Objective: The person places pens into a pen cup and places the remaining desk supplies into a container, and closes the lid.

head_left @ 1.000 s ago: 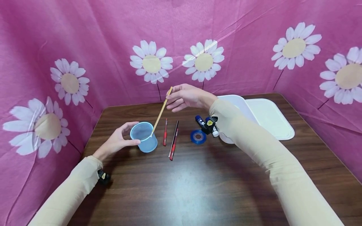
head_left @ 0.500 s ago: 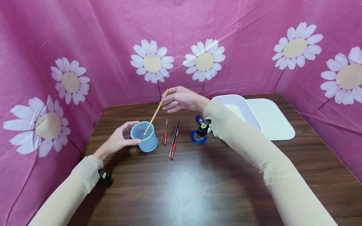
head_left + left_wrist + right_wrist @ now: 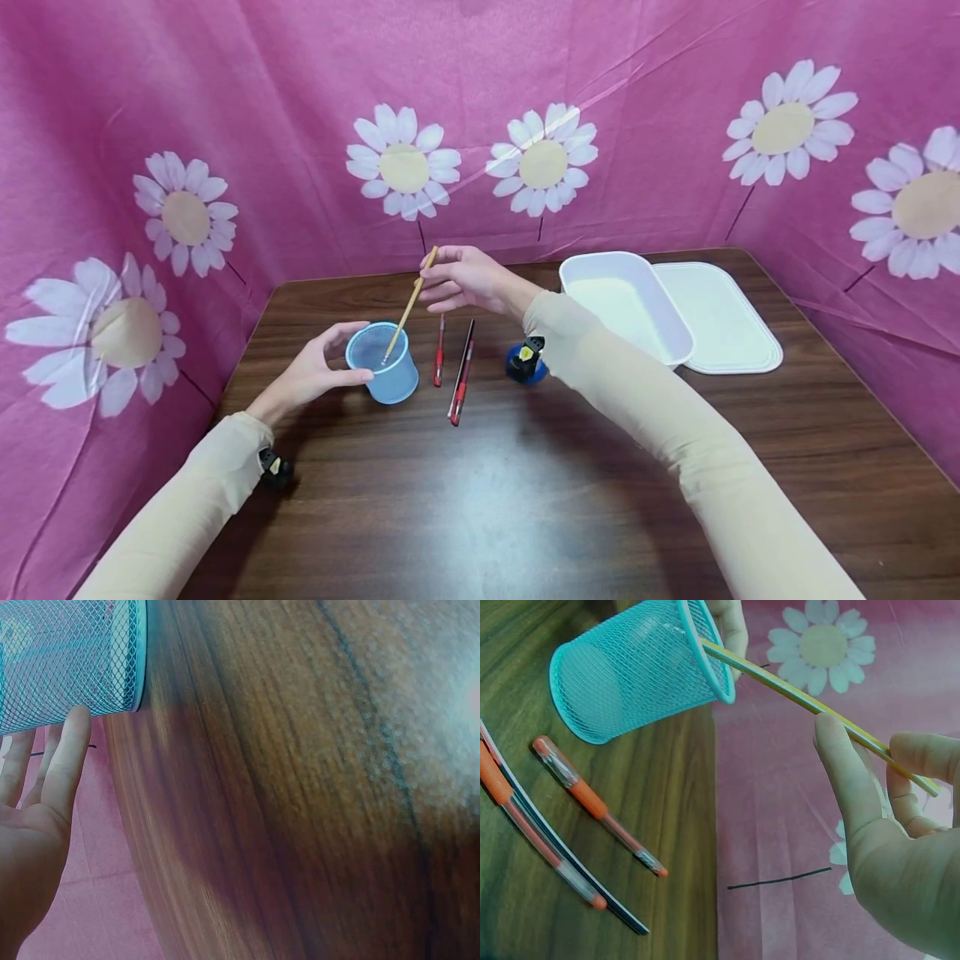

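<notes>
A light blue mesh pen holder [image 3: 393, 379] stands at the table's left, tilted in the right wrist view. My left hand [image 3: 318, 367] grips it from the left, thumb at the near rim and fingers round the far side. Over it, my right hand [image 3: 468, 279] pinches a slim yellow pencil [image 3: 795, 694] near its upper end. The pencil slants down past the rim, its lower end showing inside the holder. Beside the holder lies a red pen [image 3: 438, 367]. Another red pen [image 3: 460, 392] lies right along a thin black stick [image 3: 467, 343].
A blue tape roll [image 3: 534, 375] is partly covered by the right wrist camera [image 3: 527, 354]. At the back right stands a white plastic tub [image 3: 678, 337] next to its flat white lid [image 3: 731, 321]. Pink flowered cloth [image 3: 480, 75] hangs behind the wooden table [image 3: 360, 517].
My right hand has moved left and down, bringing the pencil's lower end from the rim to inside the holder. The right sleeve now hides the glue sticks. My left hand stays put.
</notes>
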Demonstrator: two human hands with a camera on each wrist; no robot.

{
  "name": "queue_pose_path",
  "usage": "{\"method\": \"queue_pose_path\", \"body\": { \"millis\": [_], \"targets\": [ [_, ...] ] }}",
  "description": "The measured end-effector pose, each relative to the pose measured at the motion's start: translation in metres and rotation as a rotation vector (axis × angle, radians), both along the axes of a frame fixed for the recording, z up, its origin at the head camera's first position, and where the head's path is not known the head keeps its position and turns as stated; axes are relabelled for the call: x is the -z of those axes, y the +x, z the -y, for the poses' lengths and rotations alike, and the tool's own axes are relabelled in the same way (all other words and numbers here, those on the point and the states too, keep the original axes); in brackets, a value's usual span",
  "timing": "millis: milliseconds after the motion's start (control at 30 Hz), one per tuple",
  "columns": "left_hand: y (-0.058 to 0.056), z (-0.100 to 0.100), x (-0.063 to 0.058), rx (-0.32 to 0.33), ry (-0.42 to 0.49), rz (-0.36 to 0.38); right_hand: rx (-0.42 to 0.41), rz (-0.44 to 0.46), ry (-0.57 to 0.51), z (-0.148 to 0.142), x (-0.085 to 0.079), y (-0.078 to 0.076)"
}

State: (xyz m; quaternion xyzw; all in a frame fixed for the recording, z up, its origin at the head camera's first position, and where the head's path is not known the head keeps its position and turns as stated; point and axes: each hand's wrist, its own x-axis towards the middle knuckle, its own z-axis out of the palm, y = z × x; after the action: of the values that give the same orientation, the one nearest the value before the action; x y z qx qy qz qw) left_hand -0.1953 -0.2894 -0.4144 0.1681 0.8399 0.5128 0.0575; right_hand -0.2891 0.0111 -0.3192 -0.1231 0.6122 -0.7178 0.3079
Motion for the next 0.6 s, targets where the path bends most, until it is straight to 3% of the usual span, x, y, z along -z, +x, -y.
{"method": "queue_pose_path", "body": {
  "millis": [600],
  "targets": [
    [0.003,-0.001,0.001,0.012,0.023,-0.011,0.185,0.014,-0.105,0.029,0.026,0.02]
  ]
}}
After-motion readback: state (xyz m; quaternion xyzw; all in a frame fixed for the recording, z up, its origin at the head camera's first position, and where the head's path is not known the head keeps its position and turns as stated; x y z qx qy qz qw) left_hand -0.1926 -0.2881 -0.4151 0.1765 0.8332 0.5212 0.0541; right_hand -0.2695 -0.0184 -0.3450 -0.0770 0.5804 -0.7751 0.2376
